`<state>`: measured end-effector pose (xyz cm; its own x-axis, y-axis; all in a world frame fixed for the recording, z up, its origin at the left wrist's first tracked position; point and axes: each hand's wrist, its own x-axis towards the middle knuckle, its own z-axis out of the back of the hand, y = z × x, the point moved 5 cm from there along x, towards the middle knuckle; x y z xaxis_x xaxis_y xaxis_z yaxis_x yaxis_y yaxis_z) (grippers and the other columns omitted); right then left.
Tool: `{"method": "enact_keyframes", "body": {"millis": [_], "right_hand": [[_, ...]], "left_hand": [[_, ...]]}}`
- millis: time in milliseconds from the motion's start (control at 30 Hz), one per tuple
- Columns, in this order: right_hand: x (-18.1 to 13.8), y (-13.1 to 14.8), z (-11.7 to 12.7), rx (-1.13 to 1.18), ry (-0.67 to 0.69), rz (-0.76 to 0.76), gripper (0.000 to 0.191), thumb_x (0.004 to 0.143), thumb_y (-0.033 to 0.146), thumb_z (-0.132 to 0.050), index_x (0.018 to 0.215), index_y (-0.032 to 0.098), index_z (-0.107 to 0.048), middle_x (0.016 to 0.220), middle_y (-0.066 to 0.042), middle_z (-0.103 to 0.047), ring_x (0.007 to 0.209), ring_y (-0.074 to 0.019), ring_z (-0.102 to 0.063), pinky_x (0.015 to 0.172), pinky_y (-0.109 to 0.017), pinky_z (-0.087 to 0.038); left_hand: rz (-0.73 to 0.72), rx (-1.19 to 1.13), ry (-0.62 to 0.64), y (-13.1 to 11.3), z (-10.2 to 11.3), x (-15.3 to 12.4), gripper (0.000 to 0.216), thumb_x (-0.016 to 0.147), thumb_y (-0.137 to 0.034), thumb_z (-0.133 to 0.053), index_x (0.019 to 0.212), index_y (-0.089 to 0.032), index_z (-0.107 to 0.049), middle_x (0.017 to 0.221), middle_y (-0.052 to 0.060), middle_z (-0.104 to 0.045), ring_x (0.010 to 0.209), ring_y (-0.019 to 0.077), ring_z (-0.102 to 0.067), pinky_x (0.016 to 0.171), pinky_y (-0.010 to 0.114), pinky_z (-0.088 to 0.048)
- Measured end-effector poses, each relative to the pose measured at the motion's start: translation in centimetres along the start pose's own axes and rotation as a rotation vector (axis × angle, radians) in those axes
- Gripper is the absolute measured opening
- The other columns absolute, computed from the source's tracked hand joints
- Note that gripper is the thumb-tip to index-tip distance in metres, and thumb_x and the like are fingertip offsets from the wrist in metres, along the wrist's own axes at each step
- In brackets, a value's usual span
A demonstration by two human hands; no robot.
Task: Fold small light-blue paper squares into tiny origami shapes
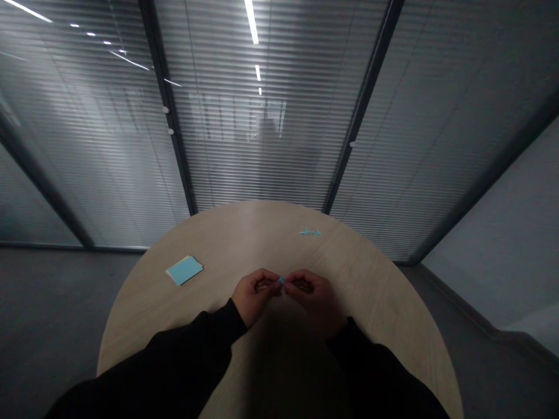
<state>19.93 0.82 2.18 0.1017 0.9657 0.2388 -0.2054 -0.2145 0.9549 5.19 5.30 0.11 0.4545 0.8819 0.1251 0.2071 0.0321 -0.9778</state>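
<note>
Over the round wooden table (pixel 375 291), my left hand (pixel 253 294) and my right hand (pixel 312 297) meet fingertip to fingertip. Both pinch a tiny folded piece of light blue paper (pixel 282 280) between them. Most of that paper is hidden by my fingers. Black sleeves cover both arms. A small stack of light blue paper sheets (pixel 184 269) lies flat on the table to the left of my left hand. Further back on the right lies a small folded blue paper figure (pixel 310 231).
Glass walls with closed horizontal blinds (pixel 262 145) and dark frames stand right behind the table's far edge. Grey carpet floor (pixel 48 308) surrounds the table on both sides. A blurred reflection shows in the glass.
</note>
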Motion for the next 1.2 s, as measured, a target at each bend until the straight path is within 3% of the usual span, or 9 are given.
{"method": "enact_keyframes", "body": {"millis": [1000,1200], "right_hand": [[-0.07,-0.27,-0.24,-0.022,-0.021,0.000,0.018,0.075,0.033,-0.069,0.083,0.018,-0.065,0.080,-0.005,-0.073,0.073,-0.0191,-0.071,0.068,-0.029,-0.057],[-0.09,0.25,-0.11,-0.119,-0.023,0.090,0.014,0.079,0.032,-0.066,0.083,0.018,-0.065,0.080,-0.004,-0.070,0.072,-0.0176,-0.069,0.066,-0.027,-0.056]], "left_hand": [[0.035,-0.022,-0.002,0.85,0.22,0.37,0.032,0.069,-0.037,-0.078,0.086,-0.012,-0.067,0.069,0.003,-0.069,0.065,0.0128,-0.063,0.066,0.025,-0.048],[0.038,-0.006,-0.002,0.74,0.14,0.30,0.032,0.070,-0.037,-0.078,0.087,-0.012,-0.067,0.070,0.004,-0.069,0.064,0.0124,-0.063,0.066,0.025,-0.048]]}}
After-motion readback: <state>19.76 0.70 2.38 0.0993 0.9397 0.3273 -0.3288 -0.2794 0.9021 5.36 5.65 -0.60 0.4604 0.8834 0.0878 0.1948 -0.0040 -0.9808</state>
